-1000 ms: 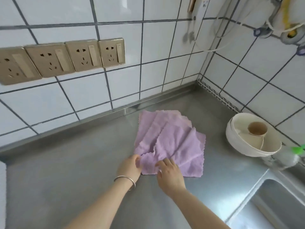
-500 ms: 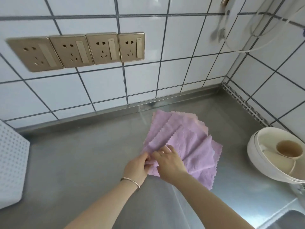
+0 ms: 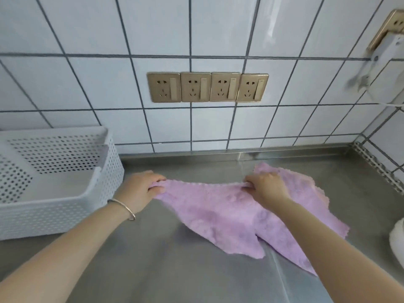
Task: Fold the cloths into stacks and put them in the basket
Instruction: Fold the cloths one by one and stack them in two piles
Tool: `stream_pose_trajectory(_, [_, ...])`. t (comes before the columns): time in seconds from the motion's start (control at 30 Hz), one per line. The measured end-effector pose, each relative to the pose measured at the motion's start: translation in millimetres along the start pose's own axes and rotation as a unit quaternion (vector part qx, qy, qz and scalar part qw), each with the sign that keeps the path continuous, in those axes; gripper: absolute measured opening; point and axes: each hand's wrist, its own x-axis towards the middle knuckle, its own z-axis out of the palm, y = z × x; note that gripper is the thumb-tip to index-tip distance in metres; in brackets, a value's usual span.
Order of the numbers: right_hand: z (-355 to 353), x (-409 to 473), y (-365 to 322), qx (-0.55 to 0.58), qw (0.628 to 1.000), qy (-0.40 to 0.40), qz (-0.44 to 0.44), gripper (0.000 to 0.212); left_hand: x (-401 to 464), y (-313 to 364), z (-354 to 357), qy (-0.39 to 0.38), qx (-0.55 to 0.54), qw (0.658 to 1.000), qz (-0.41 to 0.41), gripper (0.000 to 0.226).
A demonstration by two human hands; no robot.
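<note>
- The left hand [image 3: 141,189] pinches the left end of the top edge of a purple cloth [image 3: 229,217], with the fingers curled over the hem and the thumb tucked beneath it. A thin metal bangle [image 3: 122,208] circles that wrist.
- The right hand [image 3: 265,186] grips the same top edge further right, knuckles up and fingers bunched tightly round the fabric.
- Between the two hands the hem is drawn out in a nearly straight, slightly sagging line, so the hands are well apart with the cloth stretched across the gap.
- Below that line the cloth spreads down and to the right over the steel counter [image 3: 175,270]; its lower part trails to a ragged, scalloped edge near the right forearm.
- More purple cloth [image 3: 301,186] lies beyond and to the right of the right hand, flat on the counter close to the back wall; how many layers lie there I cannot tell.
- A white perforated basket [image 3: 65,200] stands on the counter just beside the left hand, on its left; no cloth shows in the part of its inside that is visible.
- Four brass-coloured sockets [image 3: 207,87] sit in a row on the tiled wall above the hands.
- The edge of a white bowl-like item [image 3: 396,237] shows at the right border.
</note>
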Motion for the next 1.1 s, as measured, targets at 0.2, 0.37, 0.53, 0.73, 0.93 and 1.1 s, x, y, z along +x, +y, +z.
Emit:
stream_pose_trajectory(0.2, [-38,30,-52,0.023,0.96,0.275,-0.045,0.012,-1,-13,-80,0.192,0.112,0.975,0.025,0.03])
stream_pose_trajectory(0.37, [-37,-4,-72,0.047,0.933,0.342,-0.099,0.024,-53,-39,-87,0.219,0.114,0.961,0.127,0.035])
stream_pose_trajectory(0.53, [44,-55,-71,0.05,0.973,0.167,-0.152,0.044,-96,-82,-19,0.065,0.081,0.987,0.121,0.033])
stream_pose_trajectory(0.73, [135,-108,-80,0.063,0.988,-0.094,-0.104,0.05,-150,-130,81,-0.085,0.054,0.994,0.045,0.032])
stream_pose_trajectory(0.93, [158,-123,-84,0.028,0.984,-0.142,-0.1,0.046,-167,-134,102,-0.179,0.017,0.983,-0.034,0.036])
stream_pose_trajectory(1.1, [155,-120,-81,0.067,0.986,-0.153,-0.021,0.024,-160,-130,93,-0.181,-0.01,0.979,-0.097,0.034])
